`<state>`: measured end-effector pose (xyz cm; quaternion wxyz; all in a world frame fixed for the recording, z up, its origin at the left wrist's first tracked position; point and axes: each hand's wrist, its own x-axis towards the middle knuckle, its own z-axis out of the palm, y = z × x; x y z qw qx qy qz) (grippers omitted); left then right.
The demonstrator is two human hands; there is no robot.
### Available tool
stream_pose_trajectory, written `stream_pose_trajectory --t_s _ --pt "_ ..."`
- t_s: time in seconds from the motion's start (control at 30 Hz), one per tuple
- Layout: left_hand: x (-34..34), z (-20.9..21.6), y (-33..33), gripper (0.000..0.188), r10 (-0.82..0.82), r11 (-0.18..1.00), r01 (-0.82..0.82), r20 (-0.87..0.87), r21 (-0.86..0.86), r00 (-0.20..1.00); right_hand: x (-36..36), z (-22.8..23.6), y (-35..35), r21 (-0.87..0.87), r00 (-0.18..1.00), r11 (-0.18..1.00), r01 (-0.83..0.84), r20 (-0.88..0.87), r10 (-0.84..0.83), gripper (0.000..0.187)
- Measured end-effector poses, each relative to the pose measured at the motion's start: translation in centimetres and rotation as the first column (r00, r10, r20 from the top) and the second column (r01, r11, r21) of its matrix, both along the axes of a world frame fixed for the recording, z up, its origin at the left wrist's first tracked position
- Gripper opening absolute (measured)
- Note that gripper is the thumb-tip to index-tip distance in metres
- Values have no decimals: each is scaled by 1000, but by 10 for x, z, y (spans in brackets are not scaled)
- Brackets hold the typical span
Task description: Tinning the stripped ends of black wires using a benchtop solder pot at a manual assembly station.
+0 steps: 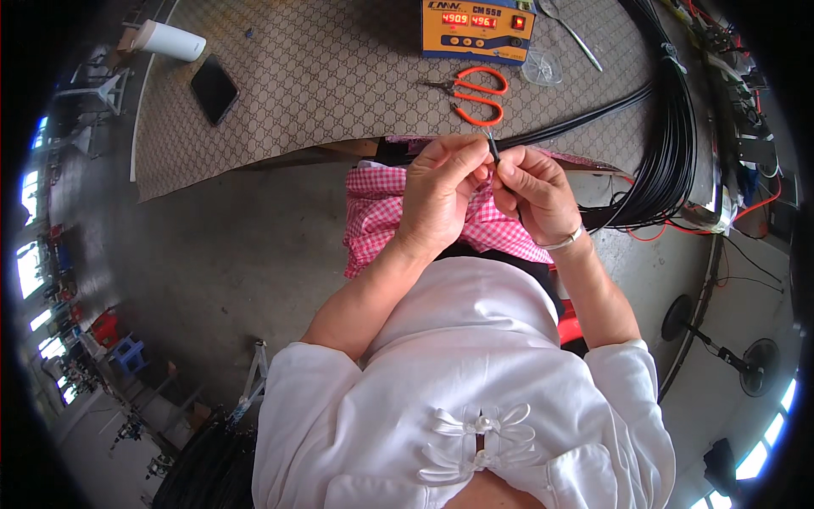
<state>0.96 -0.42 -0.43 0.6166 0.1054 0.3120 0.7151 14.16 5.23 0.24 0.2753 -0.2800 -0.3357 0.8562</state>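
Note:
Both my hands meet at the table's near edge around a thin black cable [494,151]. Its end points away from me and shows fine, light-coloured strands. My left hand [447,182] pinches the cable between thumb and fingers, close to that end. My right hand [541,188], with a band at the wrist, grips the same cable just beside it; the fingers hide part of its length. Right beyond my fingertips lies a pair of orange-handled scissors [480,96], their blades toward the left. A large bundle of black cables [670,161] hangs over the table edge on the right.
An orange-and-blue device with a red display [477,34] stands at the back. Near it are a clear plastic dish [543,68] and a metal tweezer-like tool [577,38]. On the patterned table [314,76], a phone [214,90] and a white tumbler [170,41] lie left. Pink checked cloth [373,212] covers my lap.

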Motion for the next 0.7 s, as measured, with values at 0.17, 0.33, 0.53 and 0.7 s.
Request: stream_pose_trajectory --t_s 0.17,0.33,0.53,0.7 --pt "-10 9 2 17 -86 996 87 56 -20 995 2 3 2 41 1000 999 -9 23 8 9" --pt "-18 7 5 17 -155 986 159 75 -45 985 3 2 2 54 998 998 -35 55 32 9" --pt "-23 5 5 15 -230 970 238 152 -43 961 3 1 1 47 998 998 -33 57 31 9" --pt "-25 -2 6 16 -307 948 319 326 17 894 4 -1 3 51 998 997 -63 17 63 10"
